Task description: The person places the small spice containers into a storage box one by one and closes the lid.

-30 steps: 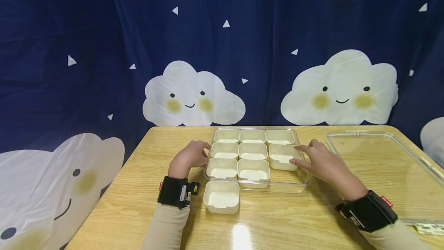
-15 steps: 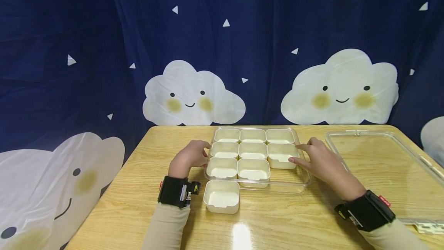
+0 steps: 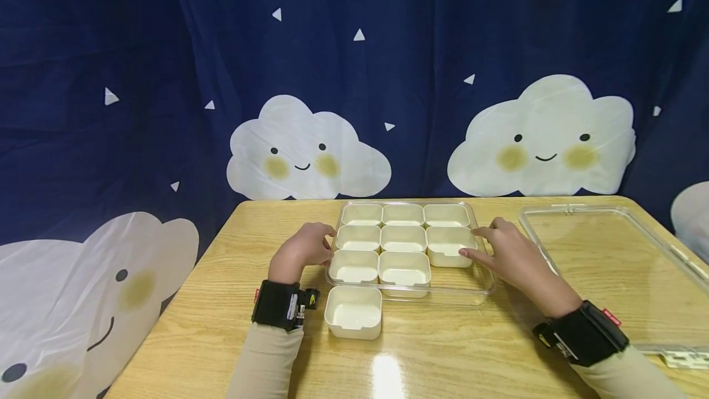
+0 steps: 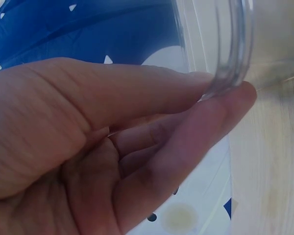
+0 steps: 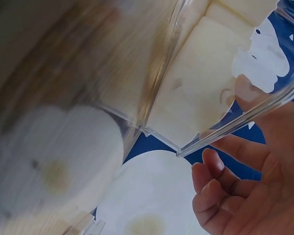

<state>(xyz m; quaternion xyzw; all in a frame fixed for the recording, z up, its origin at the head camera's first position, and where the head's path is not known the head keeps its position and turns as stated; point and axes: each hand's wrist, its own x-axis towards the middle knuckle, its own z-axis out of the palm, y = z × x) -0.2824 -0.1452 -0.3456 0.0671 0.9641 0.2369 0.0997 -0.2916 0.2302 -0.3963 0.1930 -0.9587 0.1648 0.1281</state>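
In the head view, a clear plastic box (image 3: 460, 298) holds several small cream containers, such as one in its front row (image 3: 403, 270). My left hand (image 3: 303, 250) is at the box's left side; in the left wrist view, its thumb and a finger pinch the clear wall (image 4: 232, 44). My right hand (image 3: 515, 257) reaches over the right rim and holds the right-hand middle cream container (image 3: 445, 257), thumb at its front and index finger at its right back corner. In the right wrist view, the other fingers (image 5: 208, 196) curl outside the box.
One more cream container (image 3: 353, 316) stands on the wooden table (image 3: 443, 356) before the box's front left corner. A clear lid with clips (image 3: 626, 220) lies at the right. Behind the table hangs a dark blue curtain (image 3: 421, 66) with clouds.
The cream container in my right hand has shifted slightly left, against its neighbour in the middle row, and the right hand moved a little with it. The left hand has stayed put.
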